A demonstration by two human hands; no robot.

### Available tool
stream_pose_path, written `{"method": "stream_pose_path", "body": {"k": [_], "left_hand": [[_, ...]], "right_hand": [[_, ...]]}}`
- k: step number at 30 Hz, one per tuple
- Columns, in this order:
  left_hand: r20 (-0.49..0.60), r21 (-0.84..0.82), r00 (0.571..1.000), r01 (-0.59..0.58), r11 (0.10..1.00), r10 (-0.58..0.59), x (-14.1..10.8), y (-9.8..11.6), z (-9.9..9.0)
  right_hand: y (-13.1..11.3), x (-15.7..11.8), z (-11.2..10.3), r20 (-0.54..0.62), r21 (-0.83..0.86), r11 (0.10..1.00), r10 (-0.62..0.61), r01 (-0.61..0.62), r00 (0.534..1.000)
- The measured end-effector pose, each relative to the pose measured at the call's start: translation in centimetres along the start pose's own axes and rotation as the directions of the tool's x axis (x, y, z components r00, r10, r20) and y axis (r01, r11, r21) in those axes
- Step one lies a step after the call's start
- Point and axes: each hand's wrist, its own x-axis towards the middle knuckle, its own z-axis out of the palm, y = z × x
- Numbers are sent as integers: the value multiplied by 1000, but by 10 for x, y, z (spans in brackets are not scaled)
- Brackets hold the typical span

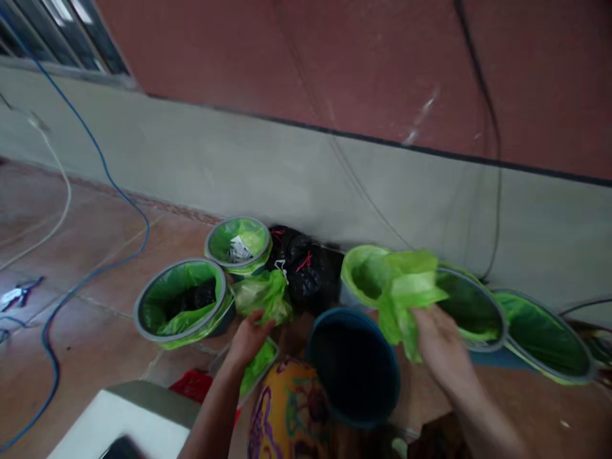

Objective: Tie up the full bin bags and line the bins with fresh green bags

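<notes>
Holding green bags, left hand (248, 338) and right hand (437, 344) blur; each grip closed.

**Head camera: steep look down from above the hands**

Single view, worn on the head, facing forward and down toward the base of a wall (306, 185). Tiled floor (95, 255) fills the left. Bins (354, 363) sit close below the lens; both forearms enter from the bottom edge. Frame tilted, slightly blurred.

Blue cable (98, 271), black bags (306, 271)
</notes>
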Motion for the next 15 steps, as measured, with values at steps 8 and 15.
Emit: {"method": "stream_pose_path", "body": {"k": [8,15], "left_hand": [[324,-629,863,-111,769,389,-130,150,66],[165,-606,963,-72,792,214,-129,126,86]], "right_hand": [[-17,-74,19,253,271,891,-431,364,866],[46,-80,-10,427,307,937,-294,169,855]]}}
